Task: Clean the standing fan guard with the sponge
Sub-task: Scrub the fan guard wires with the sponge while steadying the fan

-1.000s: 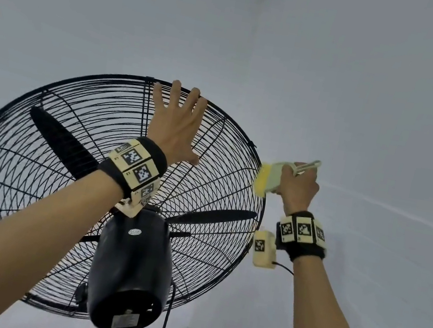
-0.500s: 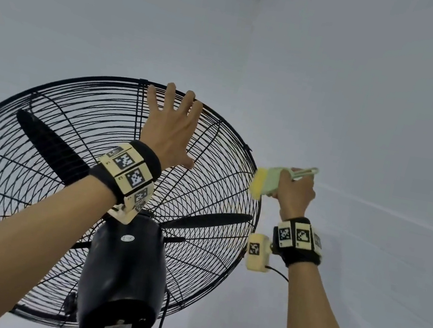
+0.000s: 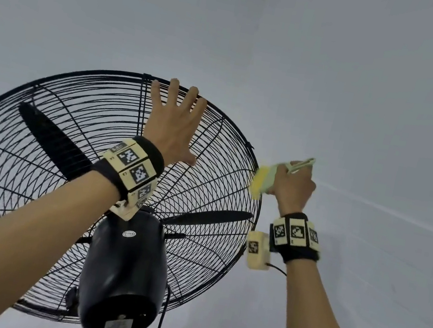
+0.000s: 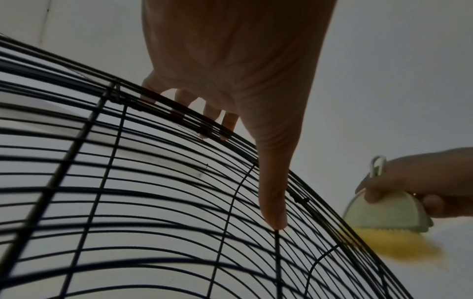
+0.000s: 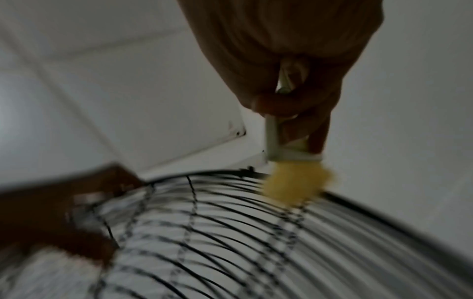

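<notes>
One standing fan (image 3: 120, 277) with one wire guard (image 3: 36, 161) and two visible blades (image 3: 51, 140). One sponge (image 3: 260, 181). Two hands, each wearing one wristband (image 3: 133, 169).

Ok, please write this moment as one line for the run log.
left hand: flat on fan guard top | right hand: grips sponge handle | sponge: at guard's right rim
</notes>
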